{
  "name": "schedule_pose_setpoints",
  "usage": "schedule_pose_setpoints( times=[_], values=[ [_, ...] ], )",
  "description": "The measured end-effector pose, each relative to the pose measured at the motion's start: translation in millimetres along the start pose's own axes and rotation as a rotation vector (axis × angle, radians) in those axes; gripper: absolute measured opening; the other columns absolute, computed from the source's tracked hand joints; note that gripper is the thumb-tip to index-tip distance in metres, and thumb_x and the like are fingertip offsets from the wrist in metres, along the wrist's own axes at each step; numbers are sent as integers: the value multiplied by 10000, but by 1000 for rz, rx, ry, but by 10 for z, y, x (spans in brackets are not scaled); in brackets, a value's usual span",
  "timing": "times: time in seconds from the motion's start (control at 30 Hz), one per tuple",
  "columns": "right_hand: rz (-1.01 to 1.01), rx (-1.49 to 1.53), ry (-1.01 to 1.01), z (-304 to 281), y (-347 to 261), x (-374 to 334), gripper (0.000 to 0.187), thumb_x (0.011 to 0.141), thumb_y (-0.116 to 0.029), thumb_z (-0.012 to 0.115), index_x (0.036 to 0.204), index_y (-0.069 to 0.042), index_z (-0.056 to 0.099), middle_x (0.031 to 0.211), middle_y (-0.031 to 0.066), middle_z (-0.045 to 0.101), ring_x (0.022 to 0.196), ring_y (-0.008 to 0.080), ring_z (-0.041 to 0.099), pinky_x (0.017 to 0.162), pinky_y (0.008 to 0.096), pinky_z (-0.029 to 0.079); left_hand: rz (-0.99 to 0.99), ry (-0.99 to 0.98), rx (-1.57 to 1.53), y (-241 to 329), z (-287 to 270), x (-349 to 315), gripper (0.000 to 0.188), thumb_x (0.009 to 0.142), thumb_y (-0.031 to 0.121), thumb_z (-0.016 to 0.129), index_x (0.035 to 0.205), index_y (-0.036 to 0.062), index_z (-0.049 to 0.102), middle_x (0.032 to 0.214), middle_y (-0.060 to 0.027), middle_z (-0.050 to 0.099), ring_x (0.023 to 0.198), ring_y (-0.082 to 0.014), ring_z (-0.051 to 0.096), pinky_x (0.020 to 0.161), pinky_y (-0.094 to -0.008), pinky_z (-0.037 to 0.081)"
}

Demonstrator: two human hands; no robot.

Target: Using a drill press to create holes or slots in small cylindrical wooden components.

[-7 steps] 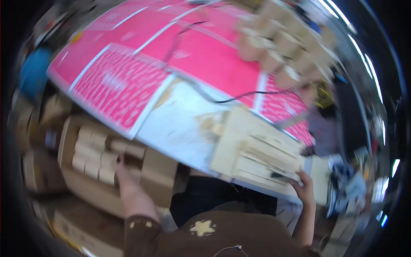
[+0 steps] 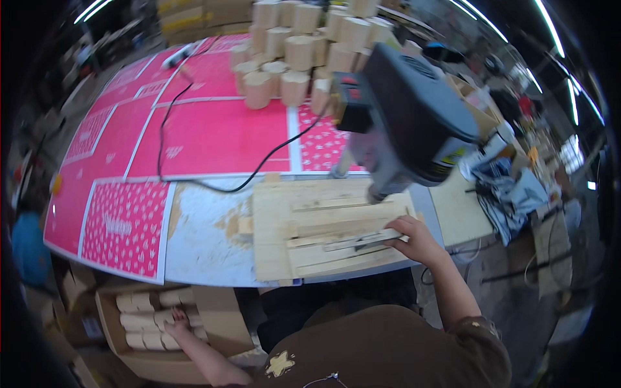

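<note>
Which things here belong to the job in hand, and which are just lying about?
Belonging:
Wooden blocks in the cardboard box, at the left hand
Flat strip, in the right hand
Wooden board beneath it
Drill press above the board, probably

Seemingly just lying about:
Crumpled blue cloth at right
Cartons at the back

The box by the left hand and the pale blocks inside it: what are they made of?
The box looks like cardboard: matte brown, with thin, flat walls. The blocks look like bare wood, pale and unpainted, though I can't make out any grain.
</note>
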State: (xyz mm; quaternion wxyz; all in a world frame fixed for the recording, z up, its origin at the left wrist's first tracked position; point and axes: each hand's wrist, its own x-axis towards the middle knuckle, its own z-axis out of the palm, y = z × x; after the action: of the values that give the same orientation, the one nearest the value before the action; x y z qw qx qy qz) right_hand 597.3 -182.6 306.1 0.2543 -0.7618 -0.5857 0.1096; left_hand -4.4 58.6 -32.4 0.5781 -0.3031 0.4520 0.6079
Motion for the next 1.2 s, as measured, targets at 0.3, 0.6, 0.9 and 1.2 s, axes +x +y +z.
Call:
schedule_pose_setpoints(
  times=[0.3,0.6,0.9,1.2],
  values=[
    [-165,13,-45,-28,320,23,266,701,-163,677,912,-63,552,825,99,558,846,307,551,702,406,451,472,-384,259,-917,457,-1763,161,861,231,535,753,111,543,488,14,445,434,-100,405,481,-262,382],
    [-249,138,81,-773,803,1401,279,754,-226,676,962,-49,615,931,133,614,919,289,567,805,373,452,1349,-902,1285,-2791,-78,-3335,135,886,67,458,987,-16,489,865,-64,462,782,-145,446,714,-255,375],
    [189,70,325,218,1181,3803,722,612,-356,760,1175,-55,421,1135,221,470,1037,368,483,878,430,439,1313,-767,1329,-2608,-121,-3359,177,908,76,450,1062,-5,480,928,-53,507,847,-114,481,771,-242,396],
    [141,125,399,533,1437,3773,722,675,-355,717,1218,-4,398,1126,228,466,990,382,527,851,432,454,1416,-708,1317,-2472,-16,-3499,136,921,72,427,1027,2,476,910,-45,495,827,-106,470,752,-233,393]
  ],
)
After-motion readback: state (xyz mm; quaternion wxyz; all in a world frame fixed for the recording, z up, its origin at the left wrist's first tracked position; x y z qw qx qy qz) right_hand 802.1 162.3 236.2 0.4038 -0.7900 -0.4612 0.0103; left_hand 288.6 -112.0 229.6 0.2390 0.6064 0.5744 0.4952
